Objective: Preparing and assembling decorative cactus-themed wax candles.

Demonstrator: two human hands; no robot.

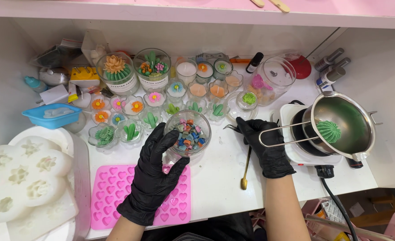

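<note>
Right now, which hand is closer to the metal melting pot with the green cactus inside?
Right. The right hand rests beside the metal melting pot's wire handle; the left hand is farther away, touching the glass bowl of coloured pieces.
</note>
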